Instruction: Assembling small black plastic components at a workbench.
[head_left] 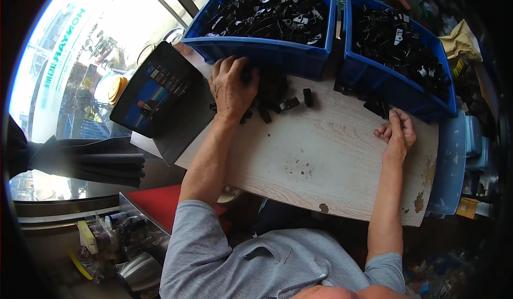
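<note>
My left hand (pixel 231 89) is at the left side of a heap of small black parts (pixel 273 88), in front of the larger blue bin. Its fingers are bent, with a black part (pixel 246 76) between thumb and forefinger; the fingertips are partly hidden. Several loose black parts (pixel 289 104) lie just right of that hand. My right hand (pixel 398 133) is closed, fingers curled, at the near side of the right bin. Its fingertips are beside a dark black part (pixel 377 107); whether they grip anything is hard to make out.
Two blue bins, a larger one (pixel 256 48) and a right one (pixel 393 77), stand along the far side of the pale wooden table (pixel 299 149), full of black parts. A tablet (pixel 160 88) in a grey cover leans at the left. A window and dark curtain (pixel 88 160) are beyond.
</note>
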`<state>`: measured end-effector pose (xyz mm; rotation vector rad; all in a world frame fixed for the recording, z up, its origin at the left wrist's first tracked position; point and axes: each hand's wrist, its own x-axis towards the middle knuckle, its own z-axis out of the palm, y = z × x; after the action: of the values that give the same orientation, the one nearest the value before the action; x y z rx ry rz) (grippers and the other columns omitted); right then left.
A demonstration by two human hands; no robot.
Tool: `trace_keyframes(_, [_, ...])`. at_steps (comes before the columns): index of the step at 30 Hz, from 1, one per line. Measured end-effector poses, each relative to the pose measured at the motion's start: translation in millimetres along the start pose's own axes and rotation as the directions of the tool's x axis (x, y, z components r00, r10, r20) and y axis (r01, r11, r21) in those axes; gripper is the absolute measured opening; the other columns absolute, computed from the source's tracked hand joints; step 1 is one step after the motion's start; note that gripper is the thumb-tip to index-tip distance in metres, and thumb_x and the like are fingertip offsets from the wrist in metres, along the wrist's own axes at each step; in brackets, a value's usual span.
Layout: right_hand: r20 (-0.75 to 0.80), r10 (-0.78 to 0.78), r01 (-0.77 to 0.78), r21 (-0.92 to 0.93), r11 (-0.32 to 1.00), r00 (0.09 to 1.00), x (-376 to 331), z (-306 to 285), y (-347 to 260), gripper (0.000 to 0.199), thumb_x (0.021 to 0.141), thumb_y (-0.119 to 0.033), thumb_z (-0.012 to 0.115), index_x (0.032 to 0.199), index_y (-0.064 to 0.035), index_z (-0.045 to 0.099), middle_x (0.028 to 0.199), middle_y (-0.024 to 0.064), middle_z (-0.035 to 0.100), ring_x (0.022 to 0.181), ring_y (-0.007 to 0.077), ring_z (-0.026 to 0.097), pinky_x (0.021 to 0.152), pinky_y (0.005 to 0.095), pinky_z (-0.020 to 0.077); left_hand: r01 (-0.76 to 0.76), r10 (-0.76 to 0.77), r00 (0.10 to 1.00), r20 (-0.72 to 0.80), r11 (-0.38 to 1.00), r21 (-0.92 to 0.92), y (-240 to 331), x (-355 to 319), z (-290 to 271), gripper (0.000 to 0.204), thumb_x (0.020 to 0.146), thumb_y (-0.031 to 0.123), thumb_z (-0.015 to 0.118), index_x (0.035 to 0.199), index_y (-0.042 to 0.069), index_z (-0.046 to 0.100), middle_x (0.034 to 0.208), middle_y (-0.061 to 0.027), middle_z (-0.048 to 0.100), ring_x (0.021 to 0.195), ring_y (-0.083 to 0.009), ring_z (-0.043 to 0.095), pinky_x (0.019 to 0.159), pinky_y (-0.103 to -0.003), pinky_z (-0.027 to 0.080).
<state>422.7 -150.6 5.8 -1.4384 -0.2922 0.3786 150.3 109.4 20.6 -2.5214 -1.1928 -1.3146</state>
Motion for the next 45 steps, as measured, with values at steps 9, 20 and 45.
trace_keyframes(9, [0.040, -0.030, 0.029, 0.035, 0.999, 0.999, 0, -2, 1, 0.012, 0.095, -0.016, 0.071, 0.102, -0.0061, 0.068, 0.055, -0.0044, 0.045, 0.051, 0.0078, 0.054, 0.049, 0.0269, 0.0536, -0.018, 0.019, 1.000, 0.006, 0.994, -0.104, 29, -1, -10, 0.049, 0.079, 0.030, 0.082, 0.121, 0.009, 0.069, 0.129, -0.0174, 0.063, 0.129, -0.0412, 0.051, 0.109, -0.052, 0.037])
trace_keyframes(20, [0.046, -0.040, 0.038, 0.051, 0.998, 0.998, 0, 0, 0, 0.014, 0.095, -0.017, 0.071, 0.102, -0.0055, 0.068, 0.056, -0.0036, 0.046, 0.051, 0.0083, 0.054, 0.049, 0.0277, 0.0541, -0.444, 0.621, 0.628, 0.470, 0.781, -0.439, 108, -61, -1, 0.026, 0.085, 0.025, 0.073, 0.110, 0.018, 0.071, 0.140, -0.0140, 0.052, 0.145, -0.0447, 0.033, 0.118, -0.066, 0.023])
trace_keyframes(45, [0.041, -0.040, 0.040, 0.010, 0.999, 0.998, 1, -2, 2, 0.013, 0.095, -0.015, 0.069, 0.102, -0.0047, 0.068, 0.055, -0.0032, 0.047, 0.050, 0.0080, 0.054, 0.049, 0.0284, 0.0540, -0.137, 0.180, 0.660, 0.729, 0.984, -0.118, 27, 165, 45, 0.067, 0.082, 0.050, 0.071, 0.143, 0.023, 0.058, 0.135, -0.0183, 0.063, 0.127, -0.0353, 0.059, 0.107, -0.044, 0.046])
